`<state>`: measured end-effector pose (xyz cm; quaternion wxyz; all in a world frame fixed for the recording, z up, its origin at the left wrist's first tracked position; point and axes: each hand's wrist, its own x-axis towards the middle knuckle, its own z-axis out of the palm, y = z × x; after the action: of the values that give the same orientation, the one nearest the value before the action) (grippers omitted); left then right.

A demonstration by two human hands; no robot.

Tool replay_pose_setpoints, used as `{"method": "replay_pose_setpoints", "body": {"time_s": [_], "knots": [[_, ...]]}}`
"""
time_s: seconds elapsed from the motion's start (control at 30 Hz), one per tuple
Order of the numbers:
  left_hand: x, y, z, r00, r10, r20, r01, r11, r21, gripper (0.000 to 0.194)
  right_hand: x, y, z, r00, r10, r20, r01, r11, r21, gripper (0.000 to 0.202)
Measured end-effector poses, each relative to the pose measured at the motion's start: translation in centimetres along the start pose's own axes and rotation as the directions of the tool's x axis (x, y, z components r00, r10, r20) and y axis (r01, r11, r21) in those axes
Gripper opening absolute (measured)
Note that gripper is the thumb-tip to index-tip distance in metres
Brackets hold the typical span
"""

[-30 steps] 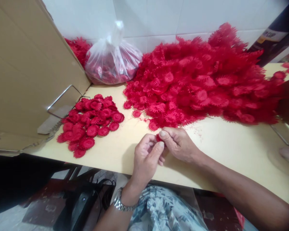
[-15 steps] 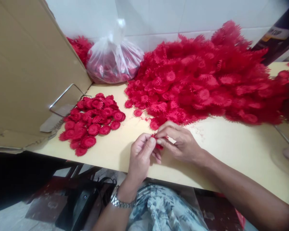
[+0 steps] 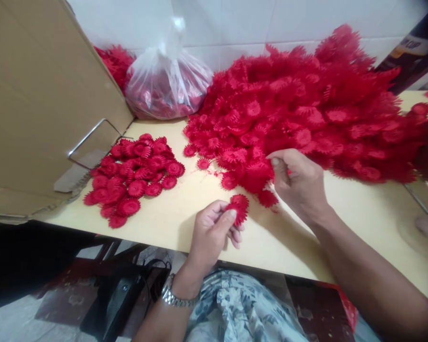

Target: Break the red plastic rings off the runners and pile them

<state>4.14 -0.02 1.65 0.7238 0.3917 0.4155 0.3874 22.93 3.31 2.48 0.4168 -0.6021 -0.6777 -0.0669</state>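
My left hand [image 3: 214,228] pinches a red, saw-edged paper-like flower disc [image 3: 239,209] between thumb and fingers, above the front of the table. The disc seems to have more than one layer. At the near edge of a big heap of red flower discs [image 3: 299,114], my right hand [image 3: 299,183] has thumb and forefinger pressed together. Whatever is between those fingertips, if anything, is too small to make out. A loose red disc [image 3: 267,198] lies just beside that hand. To the left spreads a smaller pile of red discs [image 3: 137,187], which look thicker and rounder.
A tied clear plastic bag [image 3: 167,90] of red pieces stands against the tiled wall. An open cardboard box [image 3: 50,104] with a wire handle [image 3: 89,135] borders the table [image 3: 164,221] on the left. A dark printed package [image 3: 406,57] leans at the back right.
My right hand has left the disc in my left hand and moved up and right to the heap's edge. The left hand stays nearly in place, still holding its disc.
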Motion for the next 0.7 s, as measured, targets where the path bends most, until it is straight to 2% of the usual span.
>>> {"method": "replay_pose_setpoints", "body": {"time_s": [0.07,0.13,0.2,0.23,0.27,0.33,0.43,0.5,0.6,0.7], "knots": [[0.1,0.2,-0.1,1.000,-0.006,-0.025,0.005,0.999,-0.047,0.019,0.2,0.5,-0.1,0.998,-0.062,0.002,0.062,0.994,-0.088,0.013],[0.3,0.3,-0.2,0.999,-0.013,-0.044,0.010,0.997,-0.075,0.019,0.2,0.1,-0.2,0.995,-0.104,-0.007,0.103,0.993,-0.058,0.014],[0.4,0.2,-0.2,0.998,-0.016,-0.061,0.011,0.997,-0.077,0.019,-0.1,-1.1,-0.2,0.991,-0.125,0.045,0.119,0.985,0.124,0.013],[0.5,0.1,-0.2,0.998,-0.008,-0.067,0.004,0.998,-0.067,0.020,-0.3,-1.8,-0.2,0.984,-0.139,0.109,0.109,0.963,0.245,0.012],[0.5,0.0,-0.2,0.998,0.008,-0.068,-0.011,0.999,-0.050,0.021,-0.5,-2.5,-0.2,0.969,-0.154,0.194,0.077,0.931,0.356,0.012],[0.5,-0.2,-0.2,0.997,0.046,-0.062,-0.047,0.999,-0.017,0.023,-1.0,-3.6,0.0,0.909,-0.165,0.383,-0.049,0.870,0.491,0.013],[0.3,-0.5,-0.2,0.996,0.077,-0.041,-0.077,0.997,0.015,0.026,-1.4,-4.3,0.5,0.817,-0.104,0.567,-0.259,0.812,0.522,0.009],[0.2,-0.6,-0.3,0.996,0.081,-0.040,-0.079,0.996,0.046,0.027,-1.6,-4.3,0.7,0.801,-0.061,0.596,-0.334,0.780,0.529,0.008],[0.1,-0.6,-0.2,0.993,0.099,-0.060,-0.092,0.991,0.101,0.029,-1.7,-4.2,0.9,0.809,-0.011,0.588,-0.388,0.741,0.548,0.010],[0.0,-0.4,0.1,0.987,0.146,-0.072,-0.132,0.977,0.164,0.029,-1.7,-4.2,0.9,0.785,0.039,0.618,-0.475,0.678,0.561,0.011]]}}
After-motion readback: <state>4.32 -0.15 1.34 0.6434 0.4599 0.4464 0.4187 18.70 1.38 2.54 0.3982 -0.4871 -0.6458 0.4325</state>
